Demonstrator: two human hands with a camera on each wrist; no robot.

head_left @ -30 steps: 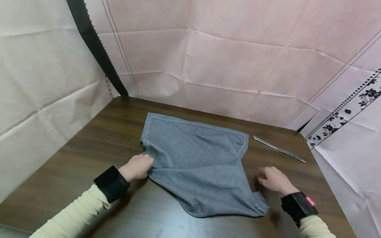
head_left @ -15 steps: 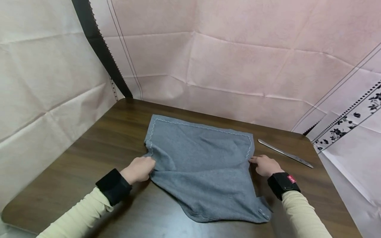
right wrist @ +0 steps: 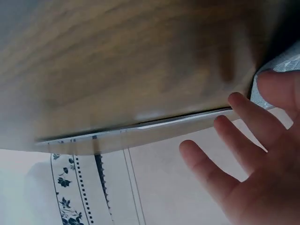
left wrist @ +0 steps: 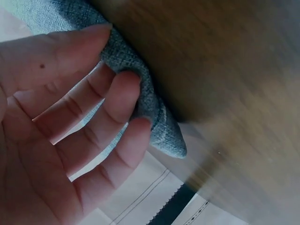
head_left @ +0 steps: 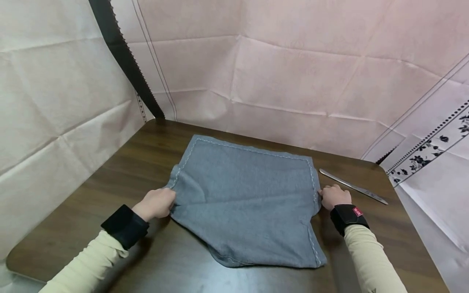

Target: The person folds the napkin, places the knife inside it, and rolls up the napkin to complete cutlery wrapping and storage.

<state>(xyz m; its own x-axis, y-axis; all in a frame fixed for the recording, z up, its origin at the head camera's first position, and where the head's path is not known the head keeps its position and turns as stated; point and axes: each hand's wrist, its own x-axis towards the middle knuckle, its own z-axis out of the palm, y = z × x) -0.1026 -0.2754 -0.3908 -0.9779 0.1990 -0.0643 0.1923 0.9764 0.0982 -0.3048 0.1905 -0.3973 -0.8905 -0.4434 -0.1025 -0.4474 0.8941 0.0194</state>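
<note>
A grey-blue cloth [head_left: 249, 195] with pale stitching along its hem lies partly spread on the wooden table, its near-left part folded over. My left hand [head_left: 155, 202] pinches its left edge; the left wrist view shows the thumb and fingertips closed on a bunched bit of cloth [left wrist: 126, 61]. On the opposite side, my right hand [head_left: 335, 196] holds the cloth's right edge. In the right wrist view, the thumb meets the cloth [right wrist: 286, 68] at the frame's edge while several other fingers [right wrist: 206, 166] stick out free; the pinch itself is partly hidden.
A silver table knife [head_left: 353, 186] lies to the right of the cloth, just beyond my right hand. The brown table [head_left: 110, 179] has rounded corners. Pale sheets [head_left: 286, 77] hang behind it and at both sides.
My right hand has reached the cloth's right edge and taken hold of it. The cloth is drawn wider and flatter, its right fold opened out. My left hand has moved left, still gripping.
</note>
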